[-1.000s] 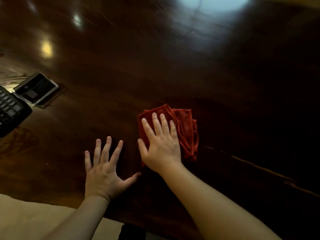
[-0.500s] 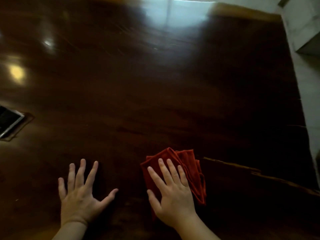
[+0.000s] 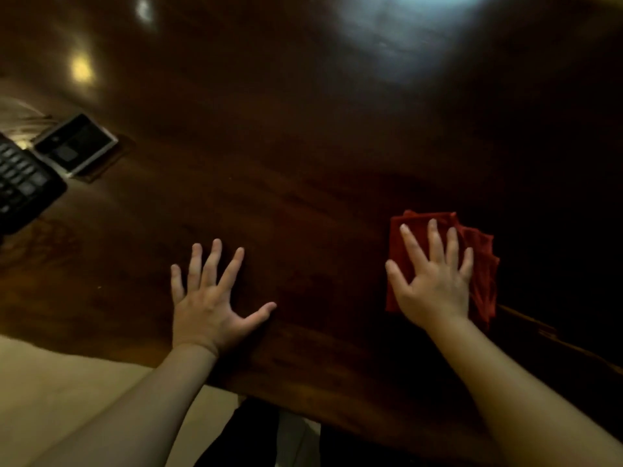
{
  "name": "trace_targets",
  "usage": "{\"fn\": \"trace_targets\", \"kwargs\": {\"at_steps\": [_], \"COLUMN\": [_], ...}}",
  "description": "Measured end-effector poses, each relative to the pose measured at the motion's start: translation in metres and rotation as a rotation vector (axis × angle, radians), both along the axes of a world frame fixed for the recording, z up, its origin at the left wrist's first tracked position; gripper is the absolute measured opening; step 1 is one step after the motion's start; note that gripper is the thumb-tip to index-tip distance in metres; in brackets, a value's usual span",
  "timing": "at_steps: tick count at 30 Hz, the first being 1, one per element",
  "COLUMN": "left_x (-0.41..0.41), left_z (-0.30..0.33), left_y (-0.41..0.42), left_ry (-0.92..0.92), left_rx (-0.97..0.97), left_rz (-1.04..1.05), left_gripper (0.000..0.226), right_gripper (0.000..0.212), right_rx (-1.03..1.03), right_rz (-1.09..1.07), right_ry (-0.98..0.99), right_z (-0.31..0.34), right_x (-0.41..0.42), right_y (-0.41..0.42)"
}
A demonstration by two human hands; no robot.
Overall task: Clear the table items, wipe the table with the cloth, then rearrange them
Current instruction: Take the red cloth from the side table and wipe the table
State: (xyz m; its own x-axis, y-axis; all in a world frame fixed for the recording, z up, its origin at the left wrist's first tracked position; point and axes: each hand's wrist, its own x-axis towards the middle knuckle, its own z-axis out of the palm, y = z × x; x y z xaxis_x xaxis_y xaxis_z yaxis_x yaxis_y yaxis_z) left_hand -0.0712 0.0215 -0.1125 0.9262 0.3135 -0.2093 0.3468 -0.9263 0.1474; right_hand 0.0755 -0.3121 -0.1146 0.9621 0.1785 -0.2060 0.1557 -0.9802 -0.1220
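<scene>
A dark, glossy brown wooden table (image 3: 303, 163) fills the head view, with pale light reflections at twelve and eleven o'clock. At four o'clock the right hand (image 3: 433, 284) lies flat, fingers spread, pressing on a folded red cloth (image 3: 482, 264) that shows beyond the fingertips and along the hand's outer side. The left hand (image 3: 210, 305) rests palm down on bare wood at six o'clock, well apart from the cloth. At nine o'clock sit a black keyboard (image 3: 23, 183) and, just beside it, a silver-rimmed rectangular panel (image 3: 77, 146).

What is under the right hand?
The folded red cloth lies flat under the right hand, on the dark wooden table. The tabletop beneath the cloth is covered.
</scene>
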Motion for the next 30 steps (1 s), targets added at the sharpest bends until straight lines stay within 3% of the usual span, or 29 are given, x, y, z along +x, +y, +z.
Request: {"fn": "trace_targets", "kwargs": {"at_steps": [10, 19, 30], "left_x": [-0.001, -0.004, -0.004], "left_z": [-0.001, -0.003, -0.006], "left_y": [-0.002, -0.003, -0.002], "left_ry": [-0.086, -0.11, -0.111], "left_rx": [-0.014, -0.009, 0.01], "left_rz": [0.002, -0.01, -0.018], "left_gripper": [0.113, 0.11, 0.106], "right_gripper": [0.075, 0.073, 0.07], "right_rx": [-0.047, 0.0, 0.074], "right_rz": [0.144, 0.377, 0.55], "right_ry": [-0.024, -0.031, -0.054], "right_z": [0.002, 0.003, -0.002], "right_x": [0.054, -0.007, -0.084], "right_y": [0.086, 0.164, 0.08]}}
